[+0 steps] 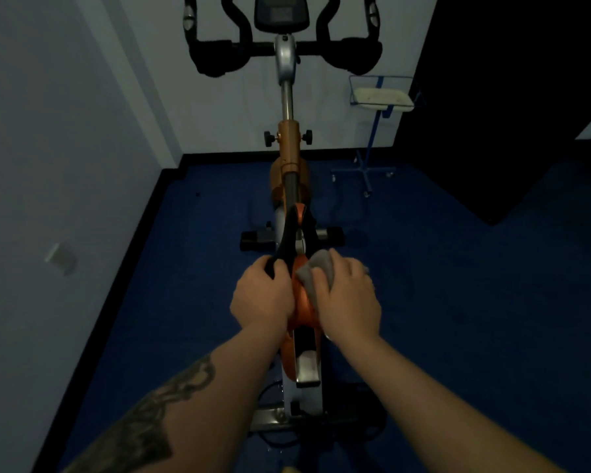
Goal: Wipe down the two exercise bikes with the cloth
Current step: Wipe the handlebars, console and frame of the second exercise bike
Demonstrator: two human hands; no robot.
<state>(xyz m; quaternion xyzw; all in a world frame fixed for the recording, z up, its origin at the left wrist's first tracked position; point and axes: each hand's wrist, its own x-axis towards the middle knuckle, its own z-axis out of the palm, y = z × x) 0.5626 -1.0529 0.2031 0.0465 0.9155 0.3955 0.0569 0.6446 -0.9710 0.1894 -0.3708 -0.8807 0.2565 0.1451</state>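
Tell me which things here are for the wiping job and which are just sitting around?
For the job:
- exercise bike, orange and black
- grey cloth, pressed on the orange frame by the right hand
- left hand, gripping the black part of the frame

Just sitting around:
- blue wire stand by the wall
- white tray on that stand

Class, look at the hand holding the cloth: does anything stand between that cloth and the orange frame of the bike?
Nothing visible does. The right hand presses the grey cloth directly against the orange frame; the left hand grips the opposite side, clear of the cloth.
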